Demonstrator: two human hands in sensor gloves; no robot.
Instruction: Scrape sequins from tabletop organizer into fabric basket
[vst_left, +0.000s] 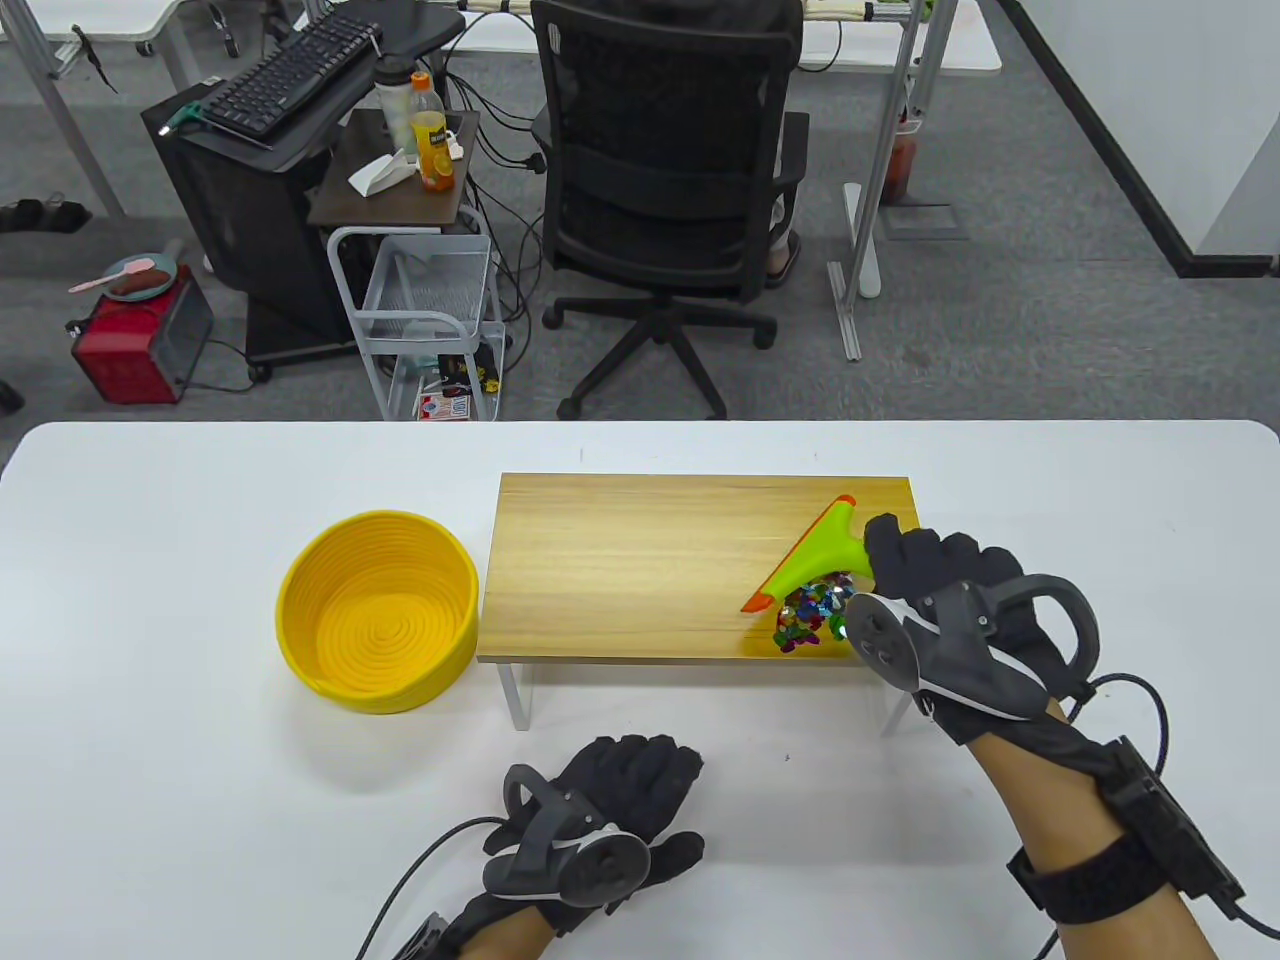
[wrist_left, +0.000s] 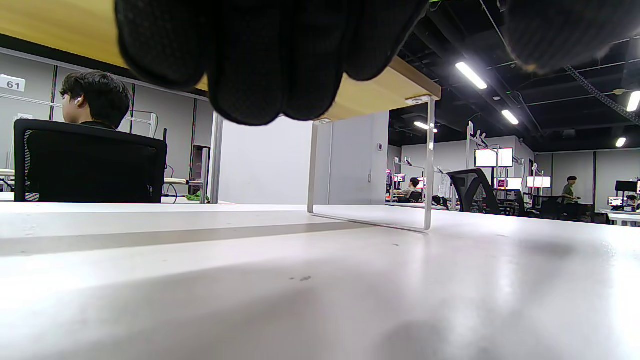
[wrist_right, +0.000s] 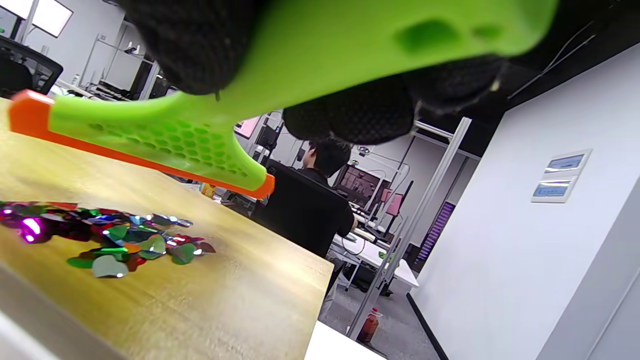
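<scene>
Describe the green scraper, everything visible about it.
The scraper looks like lime-green plastic: a T-shape with a honeycomb-textured head and an orange blade edge. The right hand grips its handle. In the right wrist view its blade appears raised off the wooden organizer, above the sequins heaped near the right front corner.
</scene>
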